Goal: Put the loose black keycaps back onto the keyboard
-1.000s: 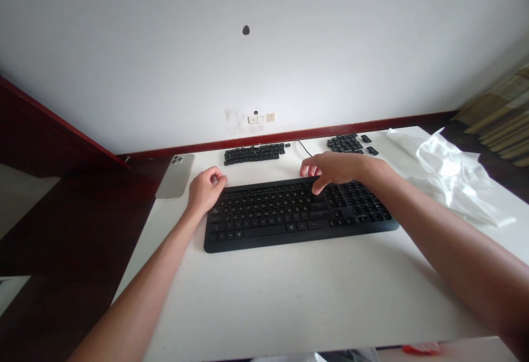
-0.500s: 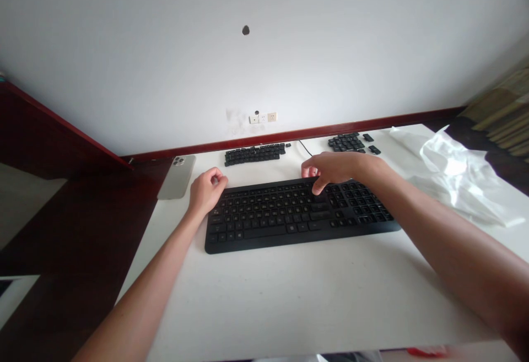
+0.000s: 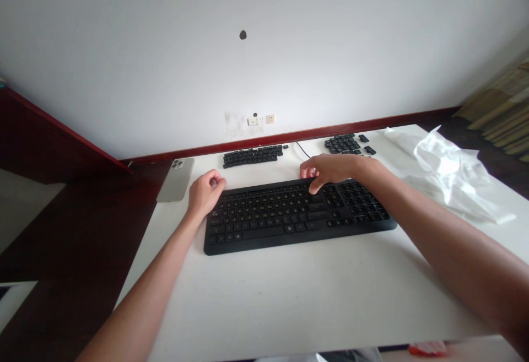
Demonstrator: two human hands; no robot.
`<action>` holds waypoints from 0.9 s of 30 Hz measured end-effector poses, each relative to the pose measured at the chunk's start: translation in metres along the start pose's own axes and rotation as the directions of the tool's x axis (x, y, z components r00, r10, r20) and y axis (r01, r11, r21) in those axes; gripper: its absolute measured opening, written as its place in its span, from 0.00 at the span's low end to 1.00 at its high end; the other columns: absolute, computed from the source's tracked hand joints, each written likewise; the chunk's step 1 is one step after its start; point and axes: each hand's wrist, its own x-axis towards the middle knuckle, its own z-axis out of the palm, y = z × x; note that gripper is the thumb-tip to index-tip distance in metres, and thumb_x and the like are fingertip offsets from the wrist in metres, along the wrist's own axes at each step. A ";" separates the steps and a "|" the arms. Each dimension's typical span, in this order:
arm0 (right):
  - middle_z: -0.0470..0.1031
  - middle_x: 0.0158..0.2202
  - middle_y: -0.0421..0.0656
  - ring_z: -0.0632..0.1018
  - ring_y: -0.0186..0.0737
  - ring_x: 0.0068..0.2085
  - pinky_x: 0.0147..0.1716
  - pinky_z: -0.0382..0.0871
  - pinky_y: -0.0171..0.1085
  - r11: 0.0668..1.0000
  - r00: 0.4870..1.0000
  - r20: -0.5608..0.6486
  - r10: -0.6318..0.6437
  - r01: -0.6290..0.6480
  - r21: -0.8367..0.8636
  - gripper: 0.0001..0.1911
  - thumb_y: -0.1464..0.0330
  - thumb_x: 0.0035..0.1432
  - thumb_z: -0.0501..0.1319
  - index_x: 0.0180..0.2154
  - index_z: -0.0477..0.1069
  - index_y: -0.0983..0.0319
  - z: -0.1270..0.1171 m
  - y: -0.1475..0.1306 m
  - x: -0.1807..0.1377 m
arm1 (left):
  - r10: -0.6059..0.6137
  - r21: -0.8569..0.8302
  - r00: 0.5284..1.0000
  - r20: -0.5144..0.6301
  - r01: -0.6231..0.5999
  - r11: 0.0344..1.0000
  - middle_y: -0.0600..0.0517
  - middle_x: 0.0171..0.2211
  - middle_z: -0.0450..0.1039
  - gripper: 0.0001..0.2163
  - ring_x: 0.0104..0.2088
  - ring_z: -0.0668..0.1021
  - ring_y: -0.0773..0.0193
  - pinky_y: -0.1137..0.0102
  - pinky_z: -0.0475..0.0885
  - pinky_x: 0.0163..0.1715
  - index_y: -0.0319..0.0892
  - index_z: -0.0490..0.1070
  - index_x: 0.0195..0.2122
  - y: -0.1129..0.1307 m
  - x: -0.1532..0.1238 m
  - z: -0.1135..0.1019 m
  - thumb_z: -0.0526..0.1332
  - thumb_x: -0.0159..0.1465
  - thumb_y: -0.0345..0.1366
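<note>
The left hand [image 3: 204, 192] is curled into a loose fist, fingertips tucked toward the thumb, and rests at the far left corner of the keyboard [image 3: 297, 215], touching its edge; whether it pinches anything I cannot tell. The right hand [image 3: 330, 168] lies palm down over the keyboard's far edge, right of the middle, fingers bent and slightly spread, with the thumb tip pressing on a key in the upper rows. It holds nothing.

There is one keyboard, black, lying flat across the middle of the one white table [image 3: 297, 296], with a thin cable [image 3: 303, 150] running from behind it toward the wall.

Beyond it lie two groups of loose black keycaps: one long cluster [image 3: 252, 156] set in rows behind the left half, and one smaller cluster [image 3: 343, 144] just behind the right hand, with two stray caps beside it.

One phone [image 3: 176, 179] lies face down at the table's left edge, near the left hand. One crumpled clear plastic bag [image 3: 450, 172] lies at the right, well apart from the keyboard.
</note>
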 end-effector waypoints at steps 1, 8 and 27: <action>0.77 0.58 0.49 0.77 0.61 0.56 0.47 0.71 0.48 1.000 1.000 -0.003 0.001 -0.001 0.001 0.32 0.50 0.46 0.72 0.51 0.77 0.55 0.000 0.000 -0.001 | 0.001 0.001 1.000 0.001 -0.001 1.000 0.56 0.25 0.66 0.10 0.29 0.70 0.63 0.70 0.60 0.33 0.45 0.65 0.27 0.000 0.000 0.000 0.60 0.62 0.42; 0.76 0.59 0.48 0.77 0.61 0.56 0.46 0.71 0.48 1.000 1.000 0.012 -0.011 0.012 -0.007 0.32 0.48 0.47 0.72 0.52 0.75 0.55 -0.002 -0.004 -0.007 | 0.006 0.007 1.000 0.010 -0.006 1.000 0.56 0.24 0.67 0.10 0.29 0.70 0.63 0.70 0.61 0.34 0.45 0.66 0.27 -0.002 0.001 0.000 0.60 0.62 0.42; 0.79 0.55 0.50 0.78 0.60 0.53 0.46 0.71 0.48 0.995 0.999 -0.014 -0.029 0.028 -0.101 0.31 0.47 0.50 0.70 0.51 0.77 0.57 -0.004 -0.007 -0.014 | 0.012 0.007 1.000 0.019 -0.012 1.000 0.56 0.25 0.67 0.09 0.29 0.70 0.64 0.69 0.60 0.33 0.45 0.65 0.27 -0.004 0.002 0.000 0.60 0.61 0.42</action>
